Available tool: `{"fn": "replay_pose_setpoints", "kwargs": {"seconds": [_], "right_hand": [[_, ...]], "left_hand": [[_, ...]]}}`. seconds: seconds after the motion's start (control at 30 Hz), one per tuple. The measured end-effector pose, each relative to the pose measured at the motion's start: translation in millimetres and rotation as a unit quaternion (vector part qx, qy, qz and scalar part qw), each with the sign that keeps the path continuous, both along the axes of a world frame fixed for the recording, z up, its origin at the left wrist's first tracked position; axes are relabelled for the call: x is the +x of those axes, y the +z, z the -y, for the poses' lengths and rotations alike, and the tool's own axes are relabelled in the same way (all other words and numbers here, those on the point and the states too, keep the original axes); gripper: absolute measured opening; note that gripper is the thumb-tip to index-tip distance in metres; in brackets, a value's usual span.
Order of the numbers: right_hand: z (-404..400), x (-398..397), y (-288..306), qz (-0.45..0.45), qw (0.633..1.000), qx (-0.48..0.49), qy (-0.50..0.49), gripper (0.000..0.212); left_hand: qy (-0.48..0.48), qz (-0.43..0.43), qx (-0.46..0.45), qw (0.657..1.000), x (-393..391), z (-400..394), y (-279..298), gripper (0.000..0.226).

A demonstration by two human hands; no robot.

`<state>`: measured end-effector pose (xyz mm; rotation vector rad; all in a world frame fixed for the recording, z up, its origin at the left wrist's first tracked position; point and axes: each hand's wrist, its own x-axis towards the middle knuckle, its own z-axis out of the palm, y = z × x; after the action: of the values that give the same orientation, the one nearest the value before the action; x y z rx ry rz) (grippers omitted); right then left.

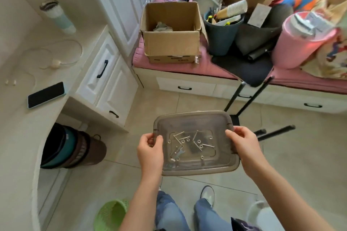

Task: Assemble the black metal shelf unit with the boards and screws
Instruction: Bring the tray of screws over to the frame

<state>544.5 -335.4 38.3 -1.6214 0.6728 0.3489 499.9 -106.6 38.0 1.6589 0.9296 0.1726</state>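
Note:
I hold a clear grey plastic tray in front of me above the floor. My left hand grips its left edge and my right hand grips its right edge. Several long screws, washers and a small flat wrench lie loose inside the tray. Black metal legs of the shelf unit lean against the bench ahead, and more black tubes lie on the tiles to the right.
An open cardboard box, a dark bucket of odds and ends and a pink container sit on the pink-cushioned bench. A phone lies on the white desk at left. Stacked buckets and a green basket stand on the floor.

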Motion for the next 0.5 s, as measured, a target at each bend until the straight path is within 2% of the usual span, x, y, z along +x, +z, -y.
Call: {"fn": "replay_pose_setpoints", "kwargs": {"seconds": [0.23,0.33,0.5], "right_hand": [[100.8,5.0,-3.0,-0.002,0.996,0.017,-0.088,0.013],[128.6,10.6,-5.3,-0.006,0.991,0.03,-0.127,0.018],[168.1,27.9,-8.3,0.006,0.982,0.037,-0.184,0.014]], "left_hand": [[-0.061,-0.01,-0.018,0.998,35.9,96.0,3.5,0.018],[-0.096,-0.007,-0.018,0.995,59.5,123.6,4.6,0.013],[-0.145,-0.008,-0.017,0.989,102.3,166.3,1.0,0.012]]}}
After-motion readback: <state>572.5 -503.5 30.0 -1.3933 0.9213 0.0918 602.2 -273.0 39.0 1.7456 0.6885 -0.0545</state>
